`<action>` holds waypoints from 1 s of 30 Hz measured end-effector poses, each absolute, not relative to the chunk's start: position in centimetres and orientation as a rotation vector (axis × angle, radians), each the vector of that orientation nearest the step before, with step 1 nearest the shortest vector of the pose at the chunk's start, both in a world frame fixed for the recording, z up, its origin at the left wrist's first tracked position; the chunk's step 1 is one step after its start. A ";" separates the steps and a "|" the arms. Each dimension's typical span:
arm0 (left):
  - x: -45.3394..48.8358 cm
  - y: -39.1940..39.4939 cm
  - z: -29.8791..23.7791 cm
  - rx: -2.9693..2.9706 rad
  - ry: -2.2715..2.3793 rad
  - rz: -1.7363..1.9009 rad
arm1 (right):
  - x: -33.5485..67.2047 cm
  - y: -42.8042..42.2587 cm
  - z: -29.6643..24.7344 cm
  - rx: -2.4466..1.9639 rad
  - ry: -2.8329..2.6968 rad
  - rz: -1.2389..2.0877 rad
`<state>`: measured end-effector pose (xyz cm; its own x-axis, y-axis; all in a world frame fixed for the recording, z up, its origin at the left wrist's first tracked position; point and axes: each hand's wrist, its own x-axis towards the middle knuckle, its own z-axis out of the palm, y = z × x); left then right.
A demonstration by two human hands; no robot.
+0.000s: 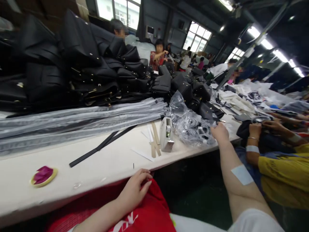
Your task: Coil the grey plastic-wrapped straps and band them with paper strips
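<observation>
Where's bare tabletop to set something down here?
Bare patch: front of the table, between the pink disc, the black strap and the left hand. Crowded: black bags and wrapped strips behind; plastic bag by the right hand.

Head-worn – forward-down, near table (116,161)

Left hand (135,190) on red cloth (151,214), right hand (220,132) at plastic bag (190,125)

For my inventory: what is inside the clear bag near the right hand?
The clear bag holds dark coiled pieces with white bits; their kind is unclear. The right hand is at its edge and hides that corner.
</observation>
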<state>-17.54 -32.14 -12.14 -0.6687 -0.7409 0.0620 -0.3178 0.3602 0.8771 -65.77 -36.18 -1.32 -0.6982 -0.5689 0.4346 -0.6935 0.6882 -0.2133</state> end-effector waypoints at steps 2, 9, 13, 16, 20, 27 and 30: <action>-17.3 -32.4 -12.0 0.938 -2.153 -1.241 | -63.4 -36.2 -2.8 1.109 -2.441 0.574; -13.5 -42.1 -12.1 1.342 -2.269 -0.550 | -51.9 -32.9 -9.4 1.351 -1.775 1.024; -10.0 -50.6 -11.5 1.671 -2.157 -0.269 | -46.6 -30.3 -13.2 1.590 -1.753 1.145; -8.3 -54.4 -11.1 1.863 -2.099 -0.130 | -45.0 -28.9 -15.3 1.775 -1.817 1.194; -8.2 -55.5 -10.3 1.910 -2.129 -0.039 | -44.6 -28.1 -16.1 1.847 -2.011 1.324; -11.9 -48.1 -9.9 1.598 -2.317 0.060 | -37.6 -32.4 -13.9 2.499 -2.594 1.598; -12.0 -46.4 -10.5 1.512 -2.405 0.052 | -33.4 -35.2 -13.0 2.693 -2.691 1.720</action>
